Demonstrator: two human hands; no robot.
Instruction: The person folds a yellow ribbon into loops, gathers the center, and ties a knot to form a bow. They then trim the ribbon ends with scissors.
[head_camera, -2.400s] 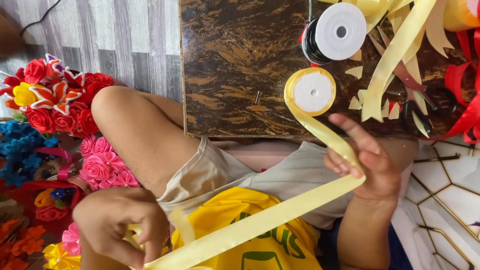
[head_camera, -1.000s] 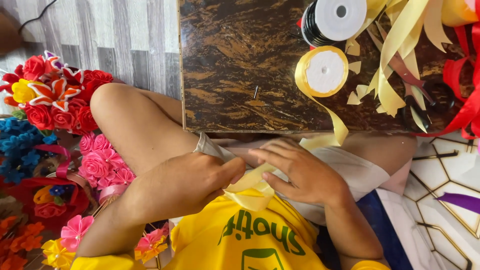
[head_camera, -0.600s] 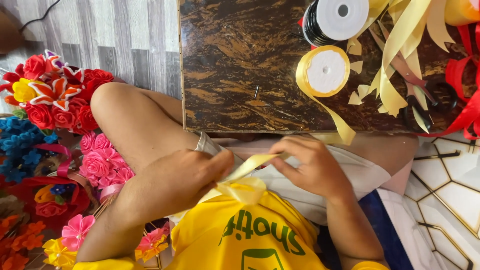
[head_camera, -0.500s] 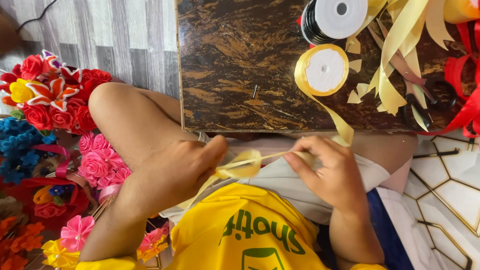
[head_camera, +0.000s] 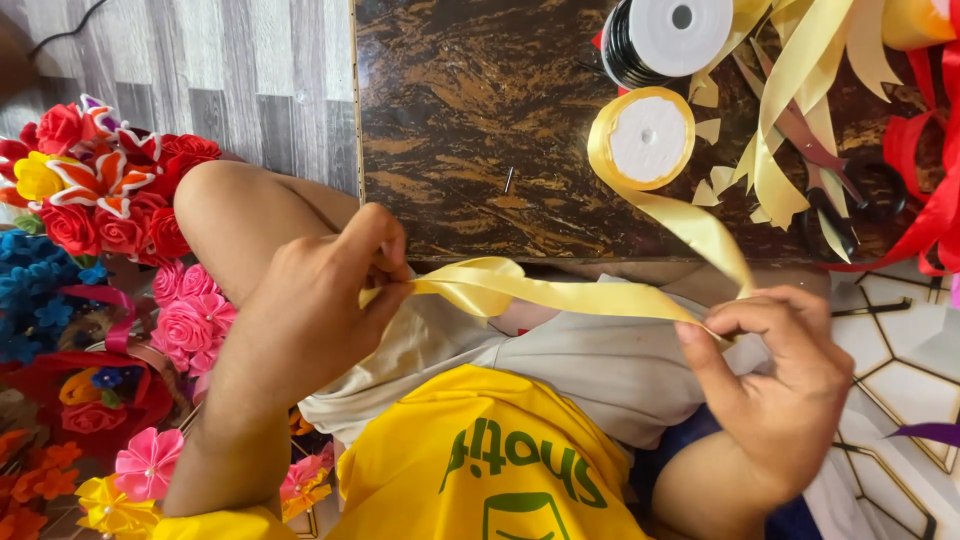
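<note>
Above lap, ribbon between fingertips

Both hands, L & R, pinch yellow ribbon taut.

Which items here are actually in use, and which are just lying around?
In use:
- left hand and right hand, pinching the ends
- pale yellow satin ribbon strip
- yellow ribbon spool with white core, feeding it

Lying about:
- black ribbon spool
- scissors
- red ribbon
- finished ribbon flowers
</note>
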